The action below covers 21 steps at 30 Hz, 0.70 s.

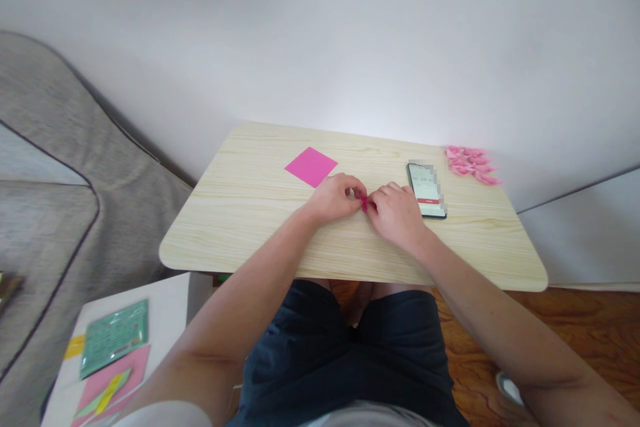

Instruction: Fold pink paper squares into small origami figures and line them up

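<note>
Between my fingertips, above the wood-grain table (240, 213), is a small folded piece of dark pink paper (364, 203). My left hand (336, 197) pinches it from the left with thumb and forefinger. From the other side my right hand (397, 212) closes on it, fingers curled, covering much of the paper. A flat magenta paper square (311, 167) lies just beyond my left hand, turned like a diamond. Right beside my right hand a phone (426, 188) lies face up with its screen lit.
Several folded pink paper pieces (470, 164) sit in a cluster at the table's far right. A white wall (350, 47) rises behind the table. At lower left, a white stand (165, 300) bears a green packet (115, 337) and pink paper sheets (143, 361); a grey sofa (125, 200) stands further left.
</note>
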Each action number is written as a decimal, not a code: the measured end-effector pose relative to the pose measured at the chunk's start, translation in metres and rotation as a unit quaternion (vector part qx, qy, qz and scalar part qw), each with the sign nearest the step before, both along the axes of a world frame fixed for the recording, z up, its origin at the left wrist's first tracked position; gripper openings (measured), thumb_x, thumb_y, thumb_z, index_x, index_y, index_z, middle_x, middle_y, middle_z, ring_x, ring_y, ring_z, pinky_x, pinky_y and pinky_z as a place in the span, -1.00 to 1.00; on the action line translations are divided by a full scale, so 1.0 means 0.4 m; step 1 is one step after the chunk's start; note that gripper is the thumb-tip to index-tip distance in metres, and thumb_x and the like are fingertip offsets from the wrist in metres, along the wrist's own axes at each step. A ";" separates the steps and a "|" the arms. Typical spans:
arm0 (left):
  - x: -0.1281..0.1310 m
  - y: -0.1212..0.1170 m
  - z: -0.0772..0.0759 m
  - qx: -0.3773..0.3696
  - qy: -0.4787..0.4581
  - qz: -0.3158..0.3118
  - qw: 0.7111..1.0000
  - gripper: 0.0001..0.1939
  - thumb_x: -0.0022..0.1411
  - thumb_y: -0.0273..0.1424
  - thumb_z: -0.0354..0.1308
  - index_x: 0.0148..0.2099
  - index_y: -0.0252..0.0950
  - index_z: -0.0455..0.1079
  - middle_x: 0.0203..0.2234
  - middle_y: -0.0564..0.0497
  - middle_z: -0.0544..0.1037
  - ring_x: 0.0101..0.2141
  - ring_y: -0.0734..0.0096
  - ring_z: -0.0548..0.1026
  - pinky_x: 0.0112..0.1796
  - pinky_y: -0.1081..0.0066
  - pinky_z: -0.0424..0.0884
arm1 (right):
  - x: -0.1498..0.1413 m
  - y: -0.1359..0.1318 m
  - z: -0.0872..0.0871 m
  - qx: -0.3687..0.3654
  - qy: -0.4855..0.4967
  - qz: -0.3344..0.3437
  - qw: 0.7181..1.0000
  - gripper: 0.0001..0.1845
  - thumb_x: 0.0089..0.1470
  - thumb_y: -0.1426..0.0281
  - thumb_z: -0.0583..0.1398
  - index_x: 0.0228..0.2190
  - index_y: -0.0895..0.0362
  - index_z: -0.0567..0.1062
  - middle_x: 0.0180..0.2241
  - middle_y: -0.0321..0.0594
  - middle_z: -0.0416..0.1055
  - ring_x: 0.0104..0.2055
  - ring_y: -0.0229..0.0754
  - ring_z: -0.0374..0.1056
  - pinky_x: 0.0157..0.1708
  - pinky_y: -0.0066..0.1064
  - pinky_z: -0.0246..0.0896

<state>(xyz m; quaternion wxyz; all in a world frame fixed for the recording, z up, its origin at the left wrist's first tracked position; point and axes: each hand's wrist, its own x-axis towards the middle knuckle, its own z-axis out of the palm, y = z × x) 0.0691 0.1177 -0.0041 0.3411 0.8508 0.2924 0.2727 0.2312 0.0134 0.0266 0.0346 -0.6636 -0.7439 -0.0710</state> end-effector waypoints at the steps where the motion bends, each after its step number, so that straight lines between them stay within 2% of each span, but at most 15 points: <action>1: 0.000 -0.001 0.001 0.001 0.001 0.001 1.000 -0.81 0.09 -0.46 0.25 -0.23 -0.21 0.64 -0.32 0.04 0.66 -0.27 0.32 0.53 -0.21 0.36 0.47 | 0.000 0.003 0.004 -0.007 0.000 -0.002 1.000 -0.64 0.40 0.28 0.06 -0.19 0.14 0.63 -0.17 -0.03 0.61 -0.02 0.04 0.36 -0.12 -0.16 0.01; 13: -0.002 0.002 0.000 -0.004 0.000 -0.008 1.000 -0.79 0.09 -0.48 0.21 -0.23 -0.22 0.62 -0.31 0.03 0.66 -0.27 0.33 0.53 -0.20 0.37 0.48 | -0.011 0.003 0.007 -0.005 -0.010 0.025 1.000 -0.71 0.33 0.43 0.08 -0.17 0.21 0.60 -0.15 0.03 0.58 0.00 0.06 0.31 -0.15 -0.13 0.00; 21: -0.001 0.002 0.000 0.000 -0.002 -0.005 1.000 -0.80 0.08 -0.47 0.23 -0.23 -0.22 0.61 -0.32 0.03 0.65 -0.28 0.33 0.53 -0.23 0.38 0.47 | -0.021 -0.002 0.003 0.007 -0.016 0.030 0.999 -0.67 0.34 0.45 0.05 -0.13 0.23 0.61 -0.14 0.05 0.57 0.01 0.08 0.29 -0.12 -0.10 0.01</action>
